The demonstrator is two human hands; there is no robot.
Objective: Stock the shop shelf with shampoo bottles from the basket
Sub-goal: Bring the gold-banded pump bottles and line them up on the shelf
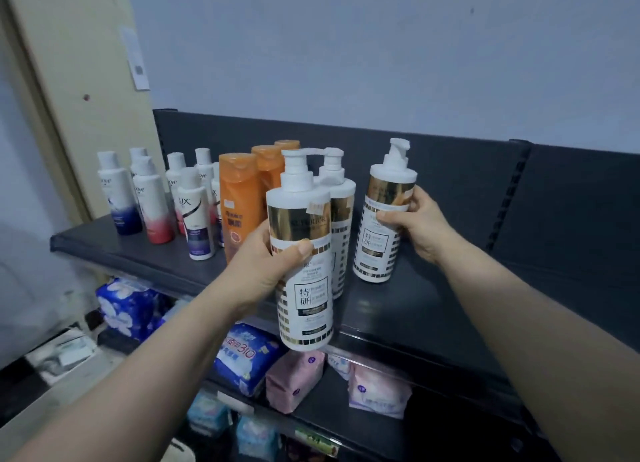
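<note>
My left hand (266, 267) grips a white pump bottle with a gold band (304, 305), held in front of the dark top shelf (408, 309) at its front edge. My right hand (420, 224) grips a second bottle of the same kind (379, 233), which stands on the shelf further back and to the right. A third one (341, 215) stands between them, partly hidden by the bottle in my left hand. The basket is out of view.
Orange bottles (240, 198) and several small white bottles (152, 201) stand on the shelf's left half. The shelf's right part (519, 288) is bare. Packs of pads (249, 357) lie on the lower shelves. A dark back panel (450, 170) closes the shelf behind.
</note>
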